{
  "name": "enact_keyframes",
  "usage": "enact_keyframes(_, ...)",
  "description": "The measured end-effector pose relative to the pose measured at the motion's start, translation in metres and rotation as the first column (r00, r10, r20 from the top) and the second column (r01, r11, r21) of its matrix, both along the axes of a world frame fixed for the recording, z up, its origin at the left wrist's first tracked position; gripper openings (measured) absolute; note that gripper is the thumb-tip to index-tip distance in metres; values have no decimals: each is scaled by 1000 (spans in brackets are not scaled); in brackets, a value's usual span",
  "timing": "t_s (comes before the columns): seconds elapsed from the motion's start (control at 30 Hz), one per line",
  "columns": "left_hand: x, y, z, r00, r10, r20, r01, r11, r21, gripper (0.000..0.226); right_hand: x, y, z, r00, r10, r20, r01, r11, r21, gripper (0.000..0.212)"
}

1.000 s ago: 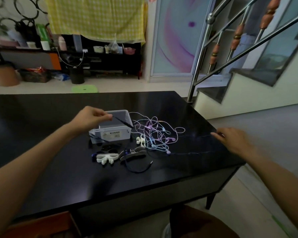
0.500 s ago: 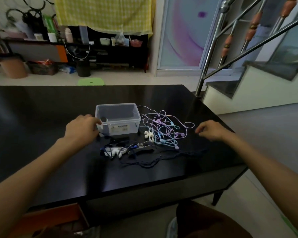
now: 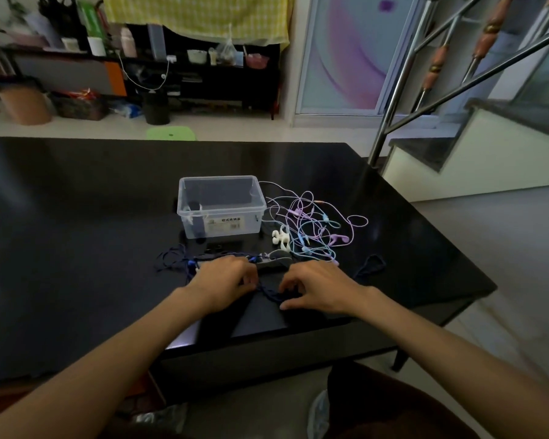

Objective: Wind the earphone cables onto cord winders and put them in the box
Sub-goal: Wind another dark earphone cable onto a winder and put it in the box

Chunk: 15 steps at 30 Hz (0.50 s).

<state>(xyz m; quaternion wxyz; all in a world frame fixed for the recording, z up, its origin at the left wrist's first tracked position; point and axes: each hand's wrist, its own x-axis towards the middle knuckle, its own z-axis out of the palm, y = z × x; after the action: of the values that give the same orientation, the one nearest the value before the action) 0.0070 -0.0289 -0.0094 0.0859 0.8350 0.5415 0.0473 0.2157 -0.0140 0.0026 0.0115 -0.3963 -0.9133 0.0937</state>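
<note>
Head view: on the black counter (image 3: 76,217), left hand (image 3: 224,277) and right hand (image 3: 317,286) both pinch the dark blue earphone cable (image 3: 268,293) between them, just before the clear box (image 3: 221,205).

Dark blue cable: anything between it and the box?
Nothing tall. The dark blue cable lies between both hands; between it and the open box lie only a dark winder and loose cable. Box has no lid.

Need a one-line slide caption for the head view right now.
Both hands, left and right, gather the dark blue earphone cable on the black table, in front of the clear plastic box.
</note>
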Motion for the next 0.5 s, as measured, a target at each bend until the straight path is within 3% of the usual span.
enact_keyframes(0.13,-8,13,6,922,172,346,-110,975,-191,10,2,-7,-8,992,-67,-103,68,998,7,36)
enact_keyframes(0.23,-13,16,19,732,354,582,-95,899,-427,9,0,-7,-13,990,-95,-104,96,995,12,27)
enact_keyframes(0.33,-28,23,33,576,453,680,-237,889,-392,12,2,-2,-3,994,-101,46,100,995,29,20)
enact_keyframes(0.4,-43,29,44,554,471,686,-375,878,-299,12,8,5,18,991,-130,35,133,982,-134,19)
enact_keyframes(0.5,-63,31,59,675,502,540,-492,852,-178,10,22,11,67,897,-361,-255,176,820,-544,13)
